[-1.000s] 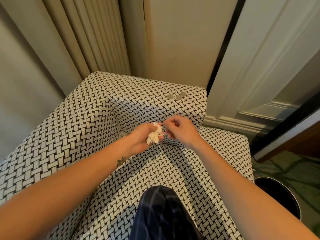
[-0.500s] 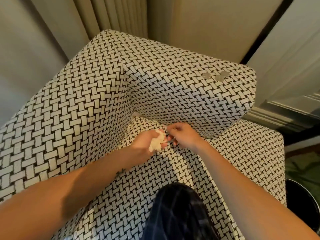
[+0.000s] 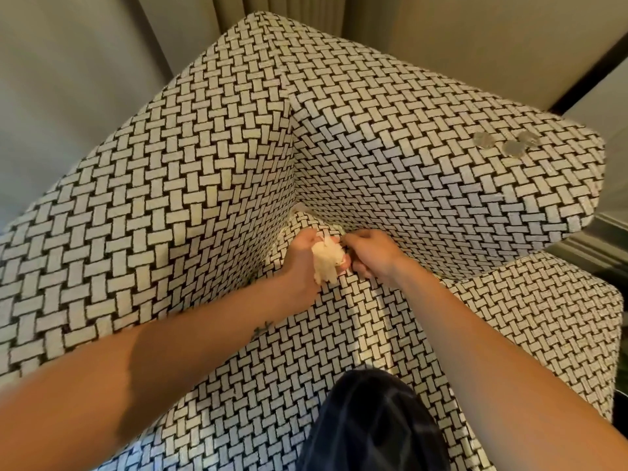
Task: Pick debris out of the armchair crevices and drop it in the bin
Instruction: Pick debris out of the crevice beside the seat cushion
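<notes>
The armchair [image 3: 176, 185] is covered in black-and-white basket-weave fabric. My left hand [image 3: 300, 263] holds a crumpled white tissue wad [image 3: 326, 263] over the back of the seat cushion [image 3: 343, 334]. It hovers just in front of the corner crevice [image 3: 302, 215], where two padded sides meet the cushion. My right hand [image 3: 373, 256] is right beside it, fingers curled. Its fingertips pinch at the right edge of the wad, low by the crevice under the right-hand panel. Any smaller scrap in that pinch is hidden. The bin is out of view.
Three round silvery coins [image 3: 503, 144] lie on top of the right-hand padded side. A knee in dark fabric [image 3: 373, 423] rests on the seat cushion below my hands. Curtains [image 3: 272, 8] and a pale wall [image 3: 68, 79] stand behind the chair.
My head has moved closer and lower over the chair, so the bin left the view. Both hands have stayed together at the crevice with the tissue wad.
</notes>
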A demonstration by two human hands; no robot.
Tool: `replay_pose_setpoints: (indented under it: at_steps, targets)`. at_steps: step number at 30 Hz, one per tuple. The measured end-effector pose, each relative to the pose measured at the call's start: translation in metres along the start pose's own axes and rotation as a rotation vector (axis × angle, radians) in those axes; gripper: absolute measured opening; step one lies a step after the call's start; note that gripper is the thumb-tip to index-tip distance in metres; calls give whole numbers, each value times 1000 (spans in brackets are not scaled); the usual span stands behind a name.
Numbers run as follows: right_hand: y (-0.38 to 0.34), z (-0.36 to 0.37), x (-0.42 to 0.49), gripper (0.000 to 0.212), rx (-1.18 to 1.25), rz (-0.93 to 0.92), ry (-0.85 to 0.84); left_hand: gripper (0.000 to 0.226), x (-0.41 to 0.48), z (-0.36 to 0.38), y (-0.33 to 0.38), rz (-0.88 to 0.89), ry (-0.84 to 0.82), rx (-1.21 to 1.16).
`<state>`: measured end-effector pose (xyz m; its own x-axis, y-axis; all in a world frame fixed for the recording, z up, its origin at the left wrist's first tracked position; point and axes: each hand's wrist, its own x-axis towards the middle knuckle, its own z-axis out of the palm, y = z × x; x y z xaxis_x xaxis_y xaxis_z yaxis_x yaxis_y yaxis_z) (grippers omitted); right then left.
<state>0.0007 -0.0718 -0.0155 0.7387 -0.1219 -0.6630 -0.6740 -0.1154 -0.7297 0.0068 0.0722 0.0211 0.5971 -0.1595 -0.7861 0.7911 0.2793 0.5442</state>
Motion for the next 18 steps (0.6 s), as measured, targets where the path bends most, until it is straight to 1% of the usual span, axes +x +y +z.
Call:
replay_pose_setpoints:
  at_steps: [2,5,8,11,13,14,16,18]
  targets:
    - [-1,-1,8,32,64,59,-67,51,0,-2,0,0,36,-38]
    - [-2,-2,16,28,285,143,-158,51,6,-3,0,62,83,-27]
    - [-5,1,27,21,471,208,-157,52,11,-2,0,63,135,-14]
    - [-9,4,35,15,547,268,-171,50,12,-1,1,89,160,-24]
    - [-11,8,38,17,548,290,-149,55,12,0,1,107,144,-37]
    - [-11,10,40,21,532,294,-109,57,11,0,0,113,136,-49]
    - [-10,17,43,26,507,279,-21,51,7,1,0,120,129,-37]
    - [-9,22,45,27,523,255,26,49,5,2,-1,119,129,-23]
